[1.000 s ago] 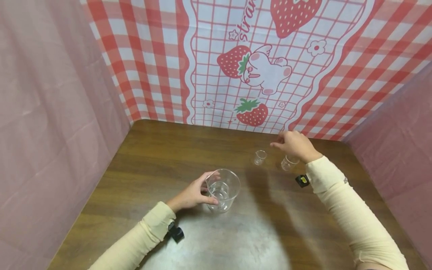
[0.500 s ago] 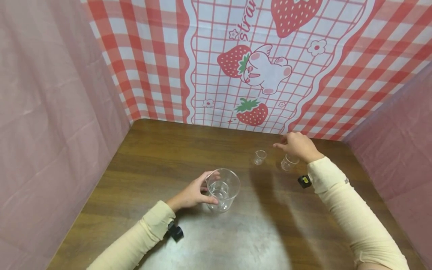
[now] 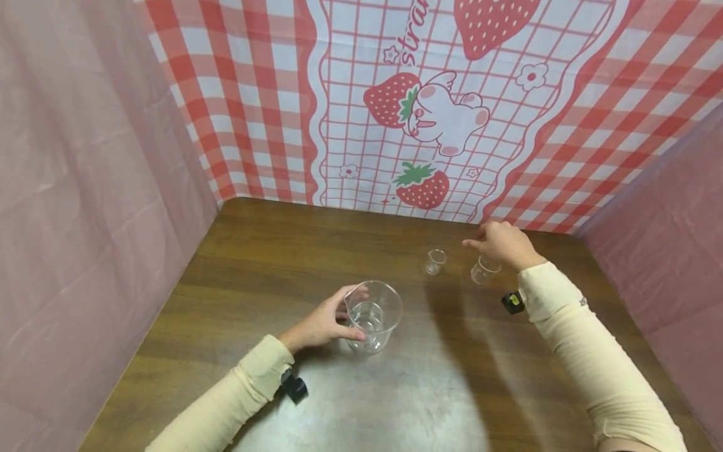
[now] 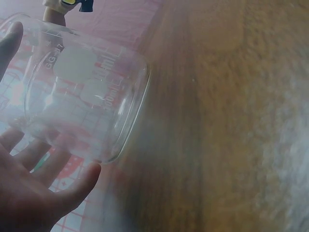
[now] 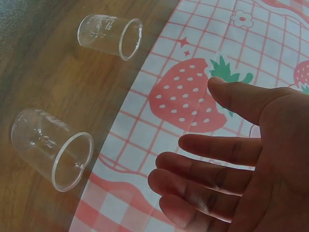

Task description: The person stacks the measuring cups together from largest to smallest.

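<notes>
- The left hand sits nearest, at the left side of the large beaker, thumb on the near wall and fingers round the far wall, holding it.
- The large beaker stands mouth up on the wooden table; a ring of glass shows inside it, seemingly a smaller beaker nested there, though I cannot be sure.
- Beyond the large beaker and well to its right stands the mid-sized beaker, upright.
- Slightly farther, and less far to the right of the large beaker, is the smallest beaker, also upright, apart from the mid-sized one.
- The right hand hangs over the mid-sized beaker, thumb wide of the relaxed fingers, holding nothing.
- The step in hand looks like steadying the large beaker with the right hand poised by the small glassware; picking up the mid-sized beaker would call for lowering the fingertips and pinching its rim lightly.
- Farthest, behind the large beaker, hangs the checked strawberry cloth.
</notes>
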`<move>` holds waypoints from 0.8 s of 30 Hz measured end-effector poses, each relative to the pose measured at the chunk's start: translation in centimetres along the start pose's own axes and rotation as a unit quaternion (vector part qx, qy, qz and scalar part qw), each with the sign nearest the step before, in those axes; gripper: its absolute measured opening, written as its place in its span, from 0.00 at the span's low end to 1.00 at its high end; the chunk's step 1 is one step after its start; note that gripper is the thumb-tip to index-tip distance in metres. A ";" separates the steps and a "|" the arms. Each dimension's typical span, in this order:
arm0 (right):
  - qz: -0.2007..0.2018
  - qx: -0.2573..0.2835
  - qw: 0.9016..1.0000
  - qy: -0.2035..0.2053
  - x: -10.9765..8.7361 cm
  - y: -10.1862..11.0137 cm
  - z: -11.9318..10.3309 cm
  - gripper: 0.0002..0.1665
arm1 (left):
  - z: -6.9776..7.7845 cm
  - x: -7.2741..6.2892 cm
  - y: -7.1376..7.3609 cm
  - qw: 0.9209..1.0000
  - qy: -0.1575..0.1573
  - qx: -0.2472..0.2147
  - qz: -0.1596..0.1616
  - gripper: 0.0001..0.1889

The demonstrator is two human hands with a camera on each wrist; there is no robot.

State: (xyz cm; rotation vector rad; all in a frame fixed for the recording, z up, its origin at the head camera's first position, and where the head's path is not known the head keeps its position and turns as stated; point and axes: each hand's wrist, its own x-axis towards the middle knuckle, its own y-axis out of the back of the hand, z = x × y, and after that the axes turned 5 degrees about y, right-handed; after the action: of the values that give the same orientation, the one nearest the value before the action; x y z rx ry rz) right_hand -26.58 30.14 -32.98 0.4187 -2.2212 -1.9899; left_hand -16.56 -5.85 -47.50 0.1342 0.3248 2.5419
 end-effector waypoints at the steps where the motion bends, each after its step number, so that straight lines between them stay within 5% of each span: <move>1: -0.001 -0.001 1.000 -0.001 0.0 0.0 0.1 0.31 | 0.0 0.0 0.0 1.000 -0.001 0.002 0.001 0.48; 24: -0.038 0.013 0.998 -0.046 0.1 -1.5 2.4 0.33 | -0.1 0.0 0.0 1.000 -0.002 0.007 0.001 0.48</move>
State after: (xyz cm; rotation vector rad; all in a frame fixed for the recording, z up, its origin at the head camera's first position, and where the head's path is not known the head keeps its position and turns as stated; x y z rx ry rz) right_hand -27.11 32.24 -34.74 0.4284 -2.3208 -2.0602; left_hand -16.57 -5.92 -47.58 0.1462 0.3416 2.5415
